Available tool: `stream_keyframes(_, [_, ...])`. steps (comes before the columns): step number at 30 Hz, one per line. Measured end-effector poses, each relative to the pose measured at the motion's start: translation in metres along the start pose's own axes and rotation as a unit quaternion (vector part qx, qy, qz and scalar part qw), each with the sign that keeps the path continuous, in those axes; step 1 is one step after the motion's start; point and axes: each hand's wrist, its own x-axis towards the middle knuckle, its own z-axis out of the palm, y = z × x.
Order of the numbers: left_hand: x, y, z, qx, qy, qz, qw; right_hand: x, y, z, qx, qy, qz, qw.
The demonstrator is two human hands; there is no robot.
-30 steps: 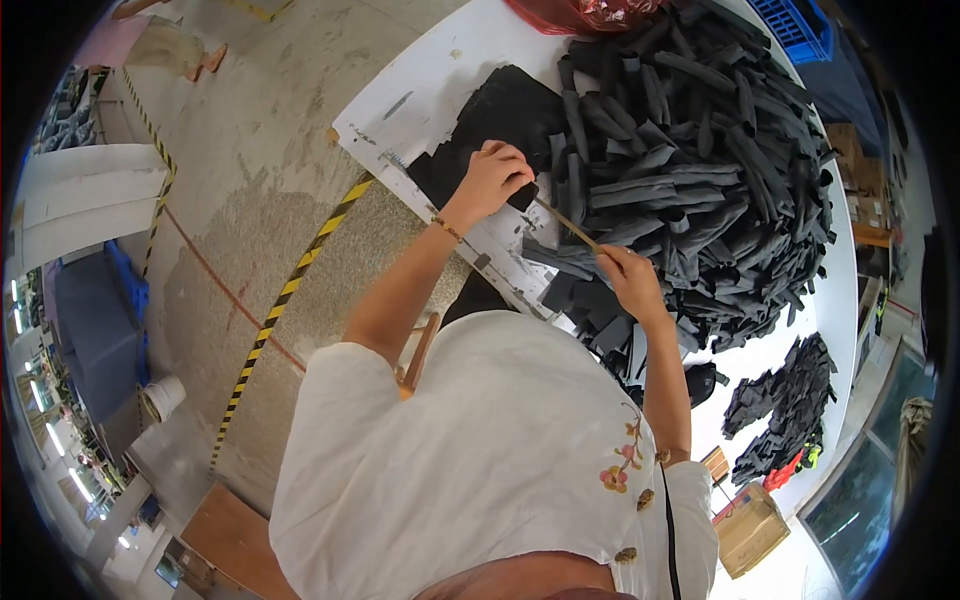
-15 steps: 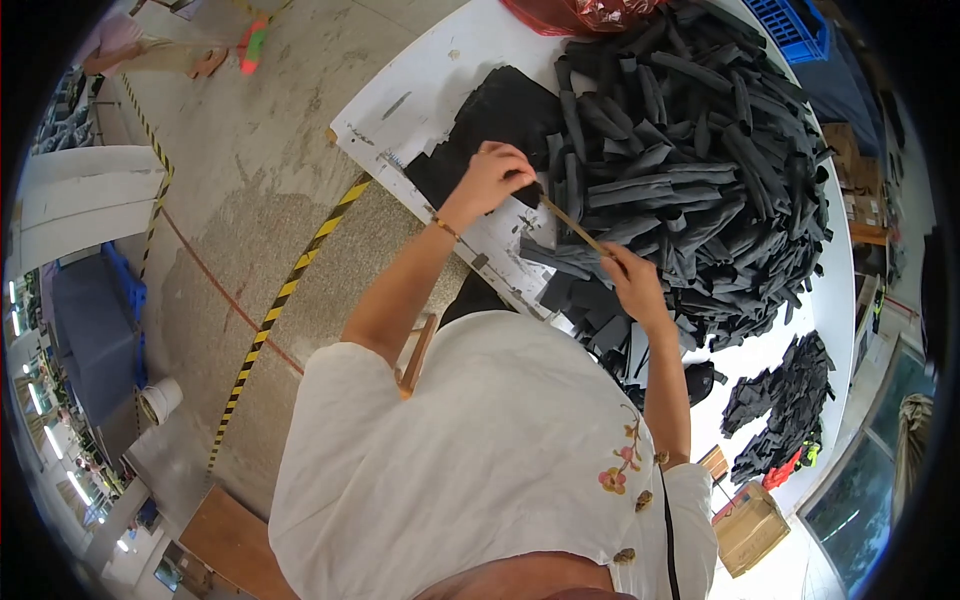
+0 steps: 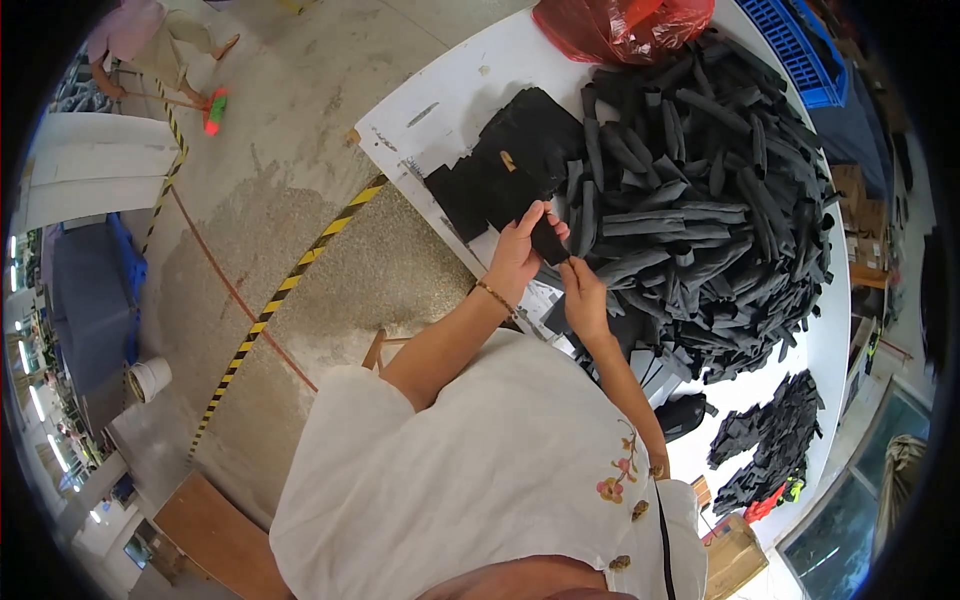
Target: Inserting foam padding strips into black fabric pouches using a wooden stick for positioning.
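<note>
Both my hands meet over the near-left edge of the white table, at a narrow dark grey cloth piece [image 3: 549, 243]. My left hand [image 3: 515, 257] grips its upper part, thumb and fingers closed around it. At its lower end, the fingertips of my right hand [image 3: 585, 297] are pinched together. A short tan end of a stick [image 3: 508, 161] shows against the stack of flat black cloth pieces [image 3: 535, 125] beyond my left hand. Whether the stick runs through the piece in my hands is hidden. To the right lies a large heap of dark grey cloth tubes [image 3: 690, 210].
The white table [image 3: 415, 105] also bears a red plastic bag [image 3: 620, 30], a blue crate [image 3: 795, 50] and a smaller dark cloth heap [image 3: 765, 445]. A cardboard box [image 3: 733, 555] stands near right. Far left, a person [image 3: 150, 45] holds a broom [image 3: 214, 112].
My hands have come together and nearer to me. The stick spanned them before; now only a tan end shows farther off, with dark cloth between my hands. The person with the broom has moved.
</note>
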Motion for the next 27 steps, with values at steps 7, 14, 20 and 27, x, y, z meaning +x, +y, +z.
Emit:
stream_keyframes(7, [0.026, 0.032, 0.002, 0.003, 0.059, 0.091, 0.994, -0.049, -0.009, -0.012, -0.049, -0.067, 0.079, 0.993])
stream_keyframes(14, [0.038, 0.056, 0.009, 0.039, 0.064, 0.124, 0.989, -0.121, -0.065, -0.096, 0.005, -0.158, 0.213, 0.964])
stream_keyframes(20, [0.041, 0.052, 0.038, -0.002, 0.04, 0.104, 0.994, -0.089, -0.057, -0.089, -0.091, 0.053, 0.079, 0.991])
stream_keyframes(27, [0.024, 0.009, 0.059, 0.049, 0.075, 0.102, 0.991, 0.021, -0.048, -0.033, 0.106, 0.179, 0.007, 0.978])
